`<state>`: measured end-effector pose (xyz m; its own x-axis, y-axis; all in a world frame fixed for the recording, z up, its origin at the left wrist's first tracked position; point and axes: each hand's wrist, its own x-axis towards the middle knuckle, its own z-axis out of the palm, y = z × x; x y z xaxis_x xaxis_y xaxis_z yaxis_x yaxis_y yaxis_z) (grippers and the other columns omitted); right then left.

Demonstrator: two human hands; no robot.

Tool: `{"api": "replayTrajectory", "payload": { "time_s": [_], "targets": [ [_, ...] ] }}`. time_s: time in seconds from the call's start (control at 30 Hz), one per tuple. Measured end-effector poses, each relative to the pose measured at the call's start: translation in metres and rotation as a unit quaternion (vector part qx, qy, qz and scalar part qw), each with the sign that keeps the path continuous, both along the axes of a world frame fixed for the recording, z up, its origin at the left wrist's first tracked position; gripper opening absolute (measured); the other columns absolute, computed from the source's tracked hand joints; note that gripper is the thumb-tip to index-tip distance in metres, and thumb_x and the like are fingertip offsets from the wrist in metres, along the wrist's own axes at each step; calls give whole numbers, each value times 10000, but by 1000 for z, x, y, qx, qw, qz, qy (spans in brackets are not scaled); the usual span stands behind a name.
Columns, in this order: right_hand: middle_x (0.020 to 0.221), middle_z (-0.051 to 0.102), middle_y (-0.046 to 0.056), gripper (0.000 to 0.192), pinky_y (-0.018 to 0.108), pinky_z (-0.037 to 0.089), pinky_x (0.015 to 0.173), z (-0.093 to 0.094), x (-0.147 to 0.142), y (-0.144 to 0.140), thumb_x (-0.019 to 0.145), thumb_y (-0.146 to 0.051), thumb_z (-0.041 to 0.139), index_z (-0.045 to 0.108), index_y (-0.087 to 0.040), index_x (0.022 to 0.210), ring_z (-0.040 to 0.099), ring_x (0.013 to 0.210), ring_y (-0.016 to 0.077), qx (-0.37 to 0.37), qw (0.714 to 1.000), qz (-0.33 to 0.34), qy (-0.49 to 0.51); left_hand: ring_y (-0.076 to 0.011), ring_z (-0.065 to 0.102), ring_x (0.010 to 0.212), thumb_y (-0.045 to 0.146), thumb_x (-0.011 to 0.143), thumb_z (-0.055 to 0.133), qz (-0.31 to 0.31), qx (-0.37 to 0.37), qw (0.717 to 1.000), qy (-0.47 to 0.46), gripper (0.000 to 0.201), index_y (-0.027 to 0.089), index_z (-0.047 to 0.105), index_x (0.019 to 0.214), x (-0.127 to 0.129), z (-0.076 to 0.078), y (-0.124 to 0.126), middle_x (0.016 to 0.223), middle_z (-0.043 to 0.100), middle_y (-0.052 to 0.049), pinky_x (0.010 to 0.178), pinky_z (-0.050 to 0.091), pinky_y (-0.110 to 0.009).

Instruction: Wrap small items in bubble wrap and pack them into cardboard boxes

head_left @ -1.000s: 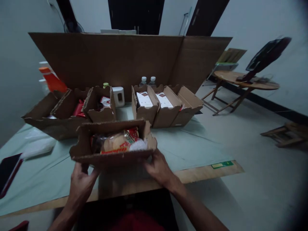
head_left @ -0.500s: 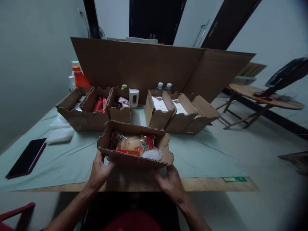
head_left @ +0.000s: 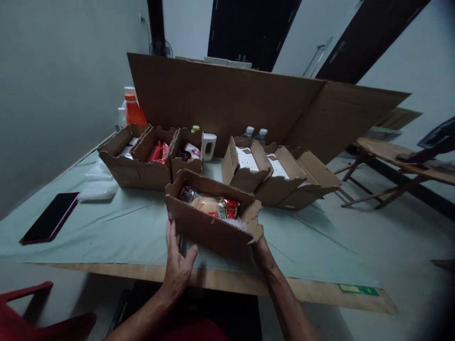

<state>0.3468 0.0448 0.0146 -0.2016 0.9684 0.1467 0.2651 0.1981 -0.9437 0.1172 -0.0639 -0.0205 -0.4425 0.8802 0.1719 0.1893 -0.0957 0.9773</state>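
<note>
Toward the near middle of the table (head_left: 142, 232), a cardboard box (head_left: 209, 234) slants between two hands.
Its open top faces up on wrapped packets (head_left: 209, 206); its long axis runs left to right, the left end farther off, the right end nearer. The left hand (head_left: 178, 263) has thumb and fingers spread by the near left corner; the right hand (head_left: 263, 253) is at the right end, its fingers partly hidden, so I cannot tell its grip.
</note>
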Motion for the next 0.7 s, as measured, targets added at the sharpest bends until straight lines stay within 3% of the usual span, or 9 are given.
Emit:
{"api": "replayTrajectory", "payload": {
  "time_s": [0.17,0.23,0.33,0.53,0.7],
  "targets": [
    [1233,720,104,493,449,483,1068,-2,20,-26,958,-604,480,667,-232,1221,647,1179,292,-12,998,-24,-53,-366,138,1568,473,833,690,-164,8,985,54,927,213,232,1596,30,6,29,1696,151,-173,1268,160,-564],
    [1201,731,112,480,431,528,995,1,24,-34,926,-591,538,661,-230,1218,675,1114,290,-12,996,-32,-81,-390,160,1560,475,772,746,-193,4,979,61,1011,196,234,1597,38,5,34,1686,178,-191,1266,165,-579],
    [1141,746,111,454,408,552,911,7,18,-37,892,-552,597,662,-208,1180,693,1020,278,-7,992,-31,-125,-370,229,1544,375,789,726,-185,-4,981,65,950,200,248,1590,37,1,34,1665,248,-185,1265,198,-560],
    [895,756,64,292,352,534,803,8,-8,-21,915,-472,577,681,-199,919,679,840,231,24,986,-44,-161,-319,424,1450,258,850,630,-145,1,986,87,725,208,376,1527,17,-4,38,1558,448,-161,1208,342,-525],
    [1021,770,93,298,350,551,813,-10,-26,12,905,-367,529,699,-187,1071,712,903,237,65,986,-74,-133,-287,579,1294,280,871,599,-127,-6,987,100,623,204,456,1472,-9,3,88,1464,559,-146,1095,468,-465]
  ]
}}
